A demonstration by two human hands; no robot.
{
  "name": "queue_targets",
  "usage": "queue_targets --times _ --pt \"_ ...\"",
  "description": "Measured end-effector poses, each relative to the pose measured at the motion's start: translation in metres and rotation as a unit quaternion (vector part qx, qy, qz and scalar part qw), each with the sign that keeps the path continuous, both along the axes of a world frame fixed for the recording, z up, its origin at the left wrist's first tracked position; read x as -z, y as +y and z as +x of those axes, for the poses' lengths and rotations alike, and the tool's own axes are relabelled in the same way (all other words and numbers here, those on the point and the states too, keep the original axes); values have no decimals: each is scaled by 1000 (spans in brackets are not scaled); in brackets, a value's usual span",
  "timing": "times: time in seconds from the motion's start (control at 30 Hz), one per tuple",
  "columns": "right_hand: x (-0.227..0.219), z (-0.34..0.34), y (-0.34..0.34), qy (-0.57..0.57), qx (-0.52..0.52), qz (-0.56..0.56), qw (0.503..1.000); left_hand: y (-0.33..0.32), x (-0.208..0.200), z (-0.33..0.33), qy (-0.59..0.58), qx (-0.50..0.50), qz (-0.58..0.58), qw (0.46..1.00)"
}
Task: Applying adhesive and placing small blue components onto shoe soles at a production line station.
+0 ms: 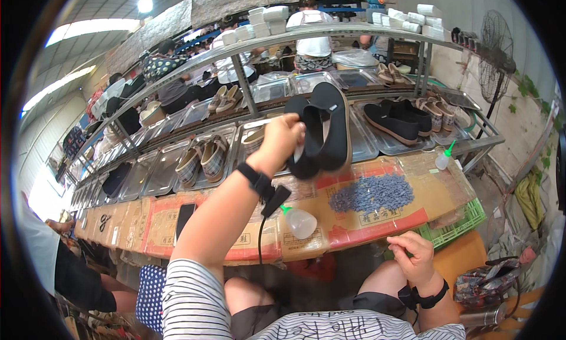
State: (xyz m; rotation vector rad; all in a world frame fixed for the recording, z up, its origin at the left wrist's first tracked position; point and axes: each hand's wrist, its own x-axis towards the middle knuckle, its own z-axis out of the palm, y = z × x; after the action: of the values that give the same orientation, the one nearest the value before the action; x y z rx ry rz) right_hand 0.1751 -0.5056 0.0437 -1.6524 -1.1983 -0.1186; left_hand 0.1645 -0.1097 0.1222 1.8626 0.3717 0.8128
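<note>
My left hand (280, 141) is raised over the workbench, closed on a pair of black slip-on shoes (330, 131) with tan sole edges. The shoes hang side by side in front of the metal trays, toes pointing up and down. Below them on the cardboard bench top stands a white squeeze bottle (300, 223) with a green nozzle. To its right lies a heap of small blue-grey pieces (377, 194). My right hand (415, 256) is low over my lap, apart from the bench, its fingers curled in. Whatever it may hold is hidden.
A conveyor rack with metal trays (159, 174) runs behind the bench, carrying plaid shoes (201, 159) and another black pair (401, 121). A second squeeze bottle (444, 157), a phone (185, 217) and scissors (105, 222) lie about. A green crate (454, 225) stands at right. People work nearby.
</note>
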Motion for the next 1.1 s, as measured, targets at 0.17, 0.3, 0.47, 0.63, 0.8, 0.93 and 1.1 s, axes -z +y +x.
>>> queue_targets --times 0.17,0.3,0.47,0.63,0.8,0.93,1.1 --pt "-5 55 -6 -67 88 -32 993 14 15 8 -35 66 -141 987" --pt "-1 159 18 -105 154 -106 977 -28 38 -60 82 134 -105 982" --pt "-3 298 72 -186 216 -196 938 -43 65 -159 86 81 -160 980" --pt "-35 360 129 -221 278 -396 846 -47 93 -241 75 -74 -233 967" --pt "-30 406 151 -155 311 -541 766 -56 112 -268 26 -118 -307 944" --pt "-36 390 161 -154 218 -424 866 -64 120 -279 18 -135 -328 935" --pt "-95 300 167 -198 210 -148 946 -67 119 -281 19 -116 -321 940"
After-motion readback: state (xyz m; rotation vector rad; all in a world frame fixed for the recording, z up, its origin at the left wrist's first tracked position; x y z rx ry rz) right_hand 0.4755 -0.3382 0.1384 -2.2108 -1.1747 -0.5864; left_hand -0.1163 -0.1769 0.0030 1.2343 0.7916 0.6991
